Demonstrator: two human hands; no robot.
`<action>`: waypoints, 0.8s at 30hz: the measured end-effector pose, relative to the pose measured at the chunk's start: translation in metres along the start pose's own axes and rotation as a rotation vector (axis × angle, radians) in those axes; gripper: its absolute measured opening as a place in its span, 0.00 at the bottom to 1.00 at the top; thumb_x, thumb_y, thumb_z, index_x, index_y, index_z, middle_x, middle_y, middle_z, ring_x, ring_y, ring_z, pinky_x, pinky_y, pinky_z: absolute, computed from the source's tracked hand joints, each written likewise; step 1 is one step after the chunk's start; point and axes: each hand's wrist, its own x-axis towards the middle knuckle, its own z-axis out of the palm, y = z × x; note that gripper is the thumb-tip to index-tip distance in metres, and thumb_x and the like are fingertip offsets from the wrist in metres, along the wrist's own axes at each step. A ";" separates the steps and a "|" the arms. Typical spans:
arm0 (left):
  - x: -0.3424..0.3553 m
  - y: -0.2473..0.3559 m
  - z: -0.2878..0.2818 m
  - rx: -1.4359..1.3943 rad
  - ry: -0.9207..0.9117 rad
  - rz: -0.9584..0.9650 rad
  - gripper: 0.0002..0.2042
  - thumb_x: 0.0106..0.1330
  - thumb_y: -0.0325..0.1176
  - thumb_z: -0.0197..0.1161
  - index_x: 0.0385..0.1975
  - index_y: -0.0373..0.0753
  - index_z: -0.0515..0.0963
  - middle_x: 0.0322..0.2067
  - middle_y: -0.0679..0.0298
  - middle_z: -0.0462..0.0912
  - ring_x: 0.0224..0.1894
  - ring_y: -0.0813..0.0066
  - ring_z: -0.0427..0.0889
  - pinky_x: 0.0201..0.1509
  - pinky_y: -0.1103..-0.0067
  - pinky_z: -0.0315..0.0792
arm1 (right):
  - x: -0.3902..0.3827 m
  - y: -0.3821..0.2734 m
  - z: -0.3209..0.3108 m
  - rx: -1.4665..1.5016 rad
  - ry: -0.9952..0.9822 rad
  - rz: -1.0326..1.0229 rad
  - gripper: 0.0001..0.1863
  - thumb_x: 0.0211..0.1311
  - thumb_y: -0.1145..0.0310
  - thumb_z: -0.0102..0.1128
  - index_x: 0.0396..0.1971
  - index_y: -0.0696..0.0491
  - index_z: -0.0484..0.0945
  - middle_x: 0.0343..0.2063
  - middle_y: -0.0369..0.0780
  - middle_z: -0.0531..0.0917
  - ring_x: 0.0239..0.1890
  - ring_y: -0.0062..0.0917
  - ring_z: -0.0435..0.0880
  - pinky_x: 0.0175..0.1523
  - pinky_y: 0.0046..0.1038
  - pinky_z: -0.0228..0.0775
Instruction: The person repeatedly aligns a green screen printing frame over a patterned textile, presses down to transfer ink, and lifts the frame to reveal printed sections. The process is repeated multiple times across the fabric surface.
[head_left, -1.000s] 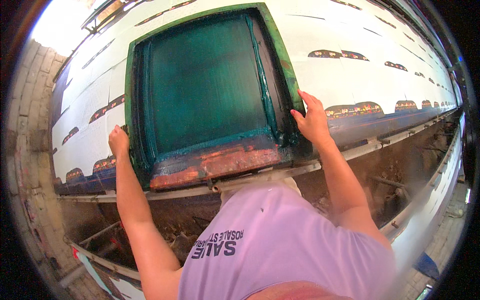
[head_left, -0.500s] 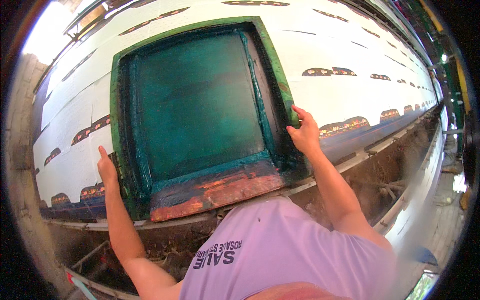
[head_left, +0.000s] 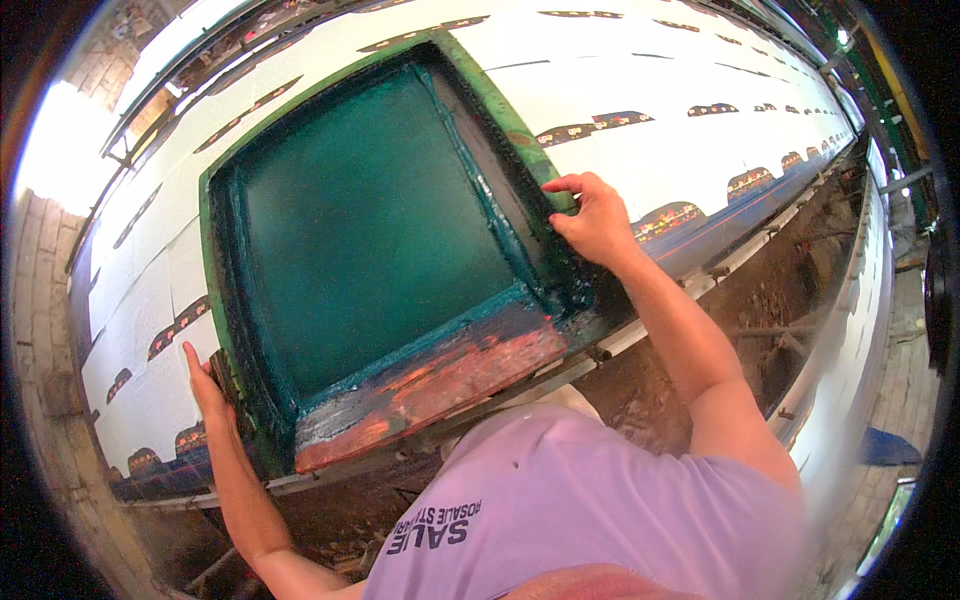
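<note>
The person wears a light lilac short-sleeved T-shirt, seen from above below both hands. Dark printed lettering runs across its chest, nearer the left hand than the right hand. A few small dark specks dot the cloth near the middle, possibly paint, though the view is too bent to be sure. Both forearms are bare, with no watch, glove or band showing. A pinkish strip of cloth shows at the lower edge.

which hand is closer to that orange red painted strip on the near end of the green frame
Left. The left hand grips the frame's side edge just beside the orange-red strip; the right hand holds the opposite side, farther up.
</note>
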 end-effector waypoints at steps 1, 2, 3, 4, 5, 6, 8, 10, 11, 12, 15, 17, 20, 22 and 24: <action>-0.011 0.006 0.020 -0.025 -0.029 -0.012 0.45 0.76 0.79 0.49 0.34 0.35 0.90 0.30 0.63 0.92 0.28 0.71 0.87 0.34 0.76 0.79 | 0.005 0.017 -0.012 -0.012 0.011 -0.009 0.21 0.53 0.69 0.75 0.50 0.43 0.92 0.39 0.45 0.85 0.43 0.41 0.87 0.51 0.41 0.81; -0.022 0.011 0.042 -0.051 -0.059 -0.025 0.45 0.76 0.79 0.49 0.35 0.35 0.90 0.31 0.62 0.92 0.28 0.71 0.87 0.34 0.76 0.80 | 0.009 0.034 -0.023 -0.025 0.022 -0.019 0.21 0.53 0.69 0.74 0.50 0.43 0.92 0.40 0.45 0.86 0.43 0.41 0.87 0.52 0.41 0.81; -0.034 0.017 0.065 -0.075 -0.085 -0.034 0.45 0.76 0.79 0.49 0.35 0.35 0.90 0.31 0.62 0.92 0.29 0.71 0.87 0.35 0.77 0.80 | 0.013 0.043 -0.040 -0.045 0.007 0.012 0.21 0.53 0.70 0.73 0.50 0.43 0.92 0.43 0.46 0.87 0.45 0.41 0.87 0.54 0.40 0.81; -0.045 0.022 0.092 -0.083 -0.069 -0.014 0.46 0.76 0.80 0.48 0.35 0.35 0.90 0.30 0.62 0.92 0.28 0.71 0.87 0.34 0.76 0.80 | 0.019 0.063 -0.051 -0.039 0.008 0.014 0.21 0.53 0.70 0.73 0.50 0.43 0.92 0.44 0.46 0.87 0.46 0.42 0.88 0.54 0.40 0.81; -0.054 0.026 0.121 -0.091 -0.053 0.006 0.47 0.75 0.81 0.47 0.34 0.35 0.90 0.30 0.62 0.92 0.27 0.70 0.87 0.34 0.76 0.81 | 0.026 0.087 -0.063 -0.032 0.010 0.017 0.21 0.53 0.70 0.73 0.50 0.43 0.92 0.45 0.46 0.87 0.46 0.42 0.88 0.55 0.40 0.81; -0.064 0.027 0.141 -0.098 -0.028 0.026 0.47 0.74 0.82 0.47 0.34 0.35 0.90 0.29 0.62 0.92 0.25 0.70 0.86 0.34 0.76 0.81 | 0.032 0.103 -0.072 -0.019 0.006 0.015 0.22 0.53 0.70 0.73 0.50 0.43 0.92 0.45 0.46 0.87 0.47 0.42 0.88 0.55 0.40 0.81; -0.067 0.027 0.165 -0.104 -0.069 0.008 0.48 0.74 0.83 0.46 0.37 0.34 0.90 0.31 0.60 0.93 0.27 0.68 0.88 0.36 0.74 0.82 | 0.044 0.137 -0.095 -0.017 -0.017 0.049 0.20 0.53 0.71 0.73 0.49 0.43 0.92 0.46 0.46 0.87 0.51 0.43 0.88 0.59 0.41 0.81; -0.083 0.034 0.225 -0.081 -0.117 0.009 0.49 0.74 0.83 0.45 0.38 0.34 0.90 0.32 0.59 0.93 0.29 0.68 0.89 0.37 0.73 0.83 | 0.056 0.179 -0.119 -0.054 -0.026 0.099 0.19 0.53 0.71 0.72 0.47 0.44 0.92 0.47 0.46 0.88 0.52 0.43 0.87 0.61 0.42 0.80; -0.096 0.034 0.257 -0.105 -0.122 0.000 0.48 0.74 0.82 0.46 0.39 0.33 0.90 0.33 0.60 0.94 0.30 0.71 0.89 0.39 0.76 0.84 | 0.059 0.196 -0.131 -0.074 -0.029 0.152 0.18 0.53 0.72 0.71 0.45 0.44 0.92 0.48 0.47 0.88 0.54 0.44 0.87 0.63 0.43 0.80; -0.105 0.032 0.281 -0.105 -0.114 0.015 0.49 0.74 0.82 0.45 0.39 0.33 0.90 0.33 0.60 0.94 0.30 0.71 0.89 0.39 0.76 0.84 | 0.065 0.218 -0.141 -0.064 -0.014 0.149 0.18 0.53 0.72 0.71 0.45 0.45 0.92 0.49 0.47 0.88 0.55 0.44 0.87 0.63 0.43 0.80; -0.124 0.013 0.346 -0.088 -0.087 0.056 0.51 0.74 0.83 0.42 0.40 0.32 0.90 0.34 0.59 0.94 0.31 0.70 0.90 0.41 0.75 0.84 | 0.080 0.286 -0.168 -0.048 0.010 0.172 0.18 0.52 0.73 0.70 0.45 0.45 0.92 0.51 0.48 0.88 0.57 0.45 0.87 0.65 0.42 0.80; -0.143 0.005 0.406 -0.102 -0.061 0.072 0.50 0.75 0.83 0.41 0.40 0.32 0.90 0.33 0.59 0.93 0.31 0.70 0.89 0.41 0.76 0.83 | 0.093 0.327 -0.191 -0.059 0.019 0.219 0.18 0.52 0.74 0.69 0.45 0.45 0.92 0.51 0.49 0.88 0.58 0.45 0.87 0.65 0.42 0.80; -0.159 -0.015 0.468 -0.152 -0.032 0.090 0.49 0.77 0.81 0.42 0.40 0.32 0.90 0.33 0.60 0.93 0.31 0.70 0.88 0.39 0.75 0.83 | 0.102 0.379 -0.226 -0.084 0.060 0.271 0.19 0.51 0.75 0.69 0.45 0.46 0.92 0.51 0.48 0.89 0.57 0.45 0.88 0.66 0.41 0.80; -0.168 -0.029 0.498 -0.154 -0.065 0.104 0.48 0.79 0.79 0.42 0.39 0.32 0.89 0.33 0.59 0.93 0.31 0.71 0.89 0.39 0.75 0.83 | 0.105 0.425 -0.239 -0.017 0.103 0.266 0.19 0.50 0.76 0.69 0.44 0.47 0.92 0.50 0.47 0.90 0.55 0.42 0.89 0.64 0.39 0.80; -0.172 -0.040 0.528 -0.163 -0.056 0.099 0.48 0.81 0.76 0.41 0.39 0.29 0.89 0.32 0.58 0.92 0.31 0.71 0.89 0.41 0.76 0.84 | 0.105 0.458 -0.250 0.021 0.139 0.276 0.19 0.50 0.77 0.69 0.43 0.48 0.92 0.48 0.45 0.90 0.52 0.40 0.90 0.61 0.38 0.81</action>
